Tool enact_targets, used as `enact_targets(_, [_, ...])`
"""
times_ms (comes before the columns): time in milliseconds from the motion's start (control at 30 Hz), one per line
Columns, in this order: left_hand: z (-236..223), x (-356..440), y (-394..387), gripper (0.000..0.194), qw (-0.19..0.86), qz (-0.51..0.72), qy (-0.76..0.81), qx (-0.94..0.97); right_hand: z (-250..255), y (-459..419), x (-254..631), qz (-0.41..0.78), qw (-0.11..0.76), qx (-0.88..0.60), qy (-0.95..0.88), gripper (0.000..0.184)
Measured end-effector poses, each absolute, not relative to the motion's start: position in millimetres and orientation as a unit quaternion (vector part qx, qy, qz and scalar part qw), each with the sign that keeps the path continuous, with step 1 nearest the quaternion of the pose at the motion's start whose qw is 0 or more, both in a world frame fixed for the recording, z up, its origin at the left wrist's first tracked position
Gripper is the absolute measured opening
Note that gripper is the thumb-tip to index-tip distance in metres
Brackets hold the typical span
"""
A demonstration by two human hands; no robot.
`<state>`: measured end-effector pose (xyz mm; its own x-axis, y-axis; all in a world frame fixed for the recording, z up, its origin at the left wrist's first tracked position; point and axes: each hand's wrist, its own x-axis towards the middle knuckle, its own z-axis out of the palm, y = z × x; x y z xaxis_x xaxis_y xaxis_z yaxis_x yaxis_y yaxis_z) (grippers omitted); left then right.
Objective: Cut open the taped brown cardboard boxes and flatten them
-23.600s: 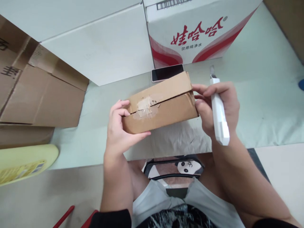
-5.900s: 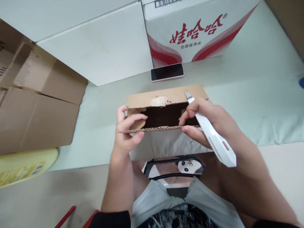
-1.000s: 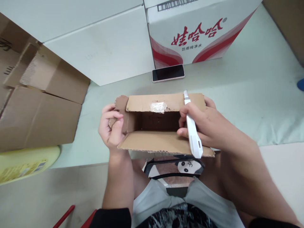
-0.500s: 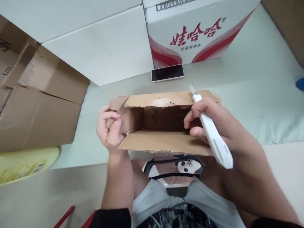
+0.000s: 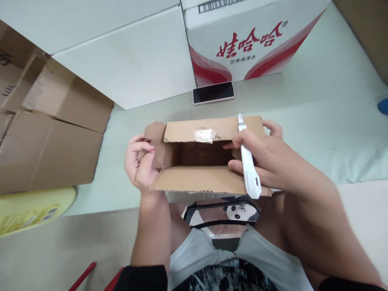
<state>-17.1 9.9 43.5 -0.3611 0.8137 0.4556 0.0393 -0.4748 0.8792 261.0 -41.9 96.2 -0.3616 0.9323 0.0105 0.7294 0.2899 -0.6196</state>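
Note:
A small brown cardboard box is held up in front of me, its top flaps spread apart and its dark inside showing no contents that I can make out. On the far flap is a strip of clear tape. My left hand is closed on the box's left end flap, thumb in front. In my right hand a white utility knife lies across the fingers, its tip pointing away over the far flap. Some fingers of that hand also reach inside the box, and others show behind its right end.
A phone lies on the pale green cloth, against a white carton with red lettering. Another white box is beside it. Brown cartons and a yellow container stand at left. A panda-print pouch rests on my lap.
My right hand and the utility knife have shifted left, and the knife now stands more upright in view. The far flap has tilted more toward me, showing more of its tape.

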Motion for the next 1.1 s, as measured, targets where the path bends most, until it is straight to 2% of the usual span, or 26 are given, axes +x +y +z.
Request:
enact_targets(233, [50,-13,10,0.008,0.276,0.697,0.458,0.478,98,-41,255,0.219,0.136,-0.551,-0.793,0.016])
enact_targets(433, [46,-17,12,0.007,0.267,0.693,0.451,0.495,93,-41,251,0.217,0.185,-0.551,-0.784,0.016])
enact_targets(667, [31,-29,19,0.015,0.154,0.664,0.408,0.608,89,-46,258,0.103,0.371,-0.517,-0.764,0.021])
enact_targets(800, [30,-32,18,0.008,0.152,0.600,0.441,0.650,81,-42,253,0.121,0.525,-0.451,-0.712,0.022])
enact_targets(867, [30,-30,16,0.021,0.165,0.575,0.468,0.651,77,-39,249,0.124,0.596,-0.428,-0.668,0.024])
enact_targets(967, [31,-26,13,0.032,0.182,0.575,0.487,0.631,72,-32,243,0.090,0.647,-0.428,-0.625,0.026])
enact_targets(1100, [30,-24,14,0.027,0.189,0.585,0.497,0.613,67,-21,247,-0.040,0.694,-0.438,-0.570,0.026])
